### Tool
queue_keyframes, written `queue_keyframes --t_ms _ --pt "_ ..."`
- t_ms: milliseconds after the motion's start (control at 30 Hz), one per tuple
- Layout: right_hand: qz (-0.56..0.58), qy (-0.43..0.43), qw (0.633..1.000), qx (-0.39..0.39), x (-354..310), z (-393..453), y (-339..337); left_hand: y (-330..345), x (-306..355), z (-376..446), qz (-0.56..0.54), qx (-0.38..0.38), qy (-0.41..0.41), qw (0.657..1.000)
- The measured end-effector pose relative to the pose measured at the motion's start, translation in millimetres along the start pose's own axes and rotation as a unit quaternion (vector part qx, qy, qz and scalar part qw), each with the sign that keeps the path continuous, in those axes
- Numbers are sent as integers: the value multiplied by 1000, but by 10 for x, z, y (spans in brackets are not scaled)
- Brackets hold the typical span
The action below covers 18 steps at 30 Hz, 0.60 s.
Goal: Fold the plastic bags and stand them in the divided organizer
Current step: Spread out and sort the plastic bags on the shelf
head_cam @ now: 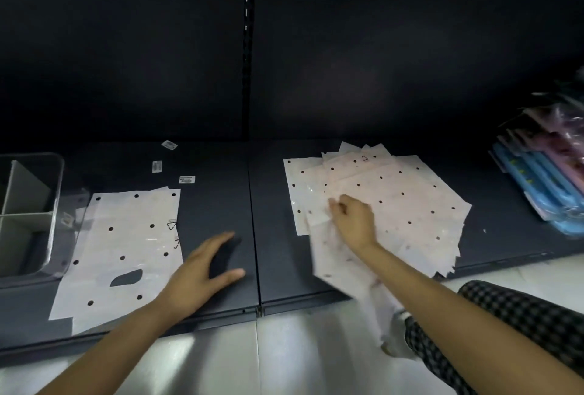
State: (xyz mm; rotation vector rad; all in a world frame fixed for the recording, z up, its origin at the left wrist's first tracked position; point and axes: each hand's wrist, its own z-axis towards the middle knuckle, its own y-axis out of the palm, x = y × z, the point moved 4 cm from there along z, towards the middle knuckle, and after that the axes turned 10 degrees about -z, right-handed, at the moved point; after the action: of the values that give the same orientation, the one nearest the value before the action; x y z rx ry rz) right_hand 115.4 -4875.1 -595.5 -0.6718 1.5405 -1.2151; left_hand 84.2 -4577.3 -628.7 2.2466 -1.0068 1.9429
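A loose pile of plastic bags (379, 192), pale with dark punched dots, lay fanned out on the right half of the dark shelf (221, 205), their corners splayed toward the far right. One bag off that pile (344, 271) hung blurred over the shelf's near edge, its long axis running from the pile down toward the person's knee. The right hand (350, 220) sat on it at the pile's near-left corner, fingers curled and seemingly pinching the film, though blur kept the grip from being sure.

Well to the left, a single bag (126, 249) lay spread flat, long axis near to far, its handle cut-out at the near end. The left hand (202, 271) hovered or rested on bare shelf just right of that bag, fingers straight and spread, thumb out toward the right, holding nothing. It was the nearer hand to the flat bag; the right was reaching away from it.

Further left stood the clear divided organizer (28, 214), grey partitions inside, none of its visible compartments holding a bag. To my eye the folding had not begun.

A few small sticker labels (157, 166) lay on the far side of the shelf. At the far right, packets in blue and pink wrapping (543, 173) were stacked at a slant. A checked trouser leg (521, 325) showed at the near right.
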Motion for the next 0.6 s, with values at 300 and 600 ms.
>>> queue_keyframes --t_ms 300,600 --pt "257 -4 952 -164 -799 -128 572 3 69 336 -225 217 -132 941" --pt "-218 51 971 -85 1104 97 172 -538 -205 503 -84 317 -139 934"
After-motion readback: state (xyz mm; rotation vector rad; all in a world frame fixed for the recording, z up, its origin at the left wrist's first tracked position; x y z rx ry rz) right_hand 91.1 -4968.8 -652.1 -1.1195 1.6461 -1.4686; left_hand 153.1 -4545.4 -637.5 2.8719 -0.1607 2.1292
